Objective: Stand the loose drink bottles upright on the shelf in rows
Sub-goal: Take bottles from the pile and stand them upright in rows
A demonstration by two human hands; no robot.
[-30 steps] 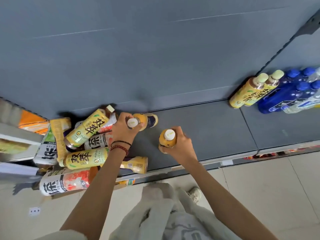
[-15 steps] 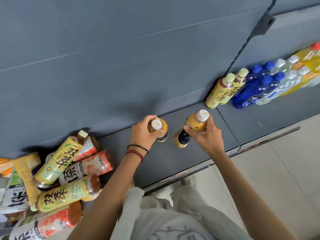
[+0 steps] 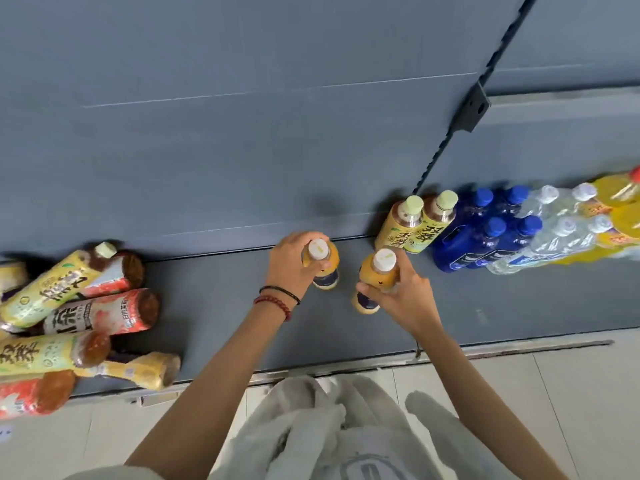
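Note:
My left hand [image 3: 292, 265] grips the neck of a small orange bottle [image 3: 325, 271] with a white cap, held upright on the grey shelf [image 3: 221, 306]. My right hand [image 3: 405, 296] holds a second orange bottle [image 3: 375, 271] of the same kind, upright and close to two standing yellow tea bottles [image 3: 414, 225]. A pile of loose bottles [image 3: 79, 313] lies on its side at the shelf's left end, with yellow and red-pink labels.
Right of the yellow tea bottles stand rows of blue bottles [image 3: 485, 233], clear water bottles [image 3: 557, 230] and yellow-orange bottles [image 3: 616, 206]. A slotted upright post [image 3: 460, 126] divides the back panel. The shelf's front edge [image 3: 346, 367] meets a tiled floor.
Both hands carried their orange bottles rightward from the pile toward the standing rows. The right-hand bottle, tilted half a second ago, is now nearly upright beside the yellow tea bottles.

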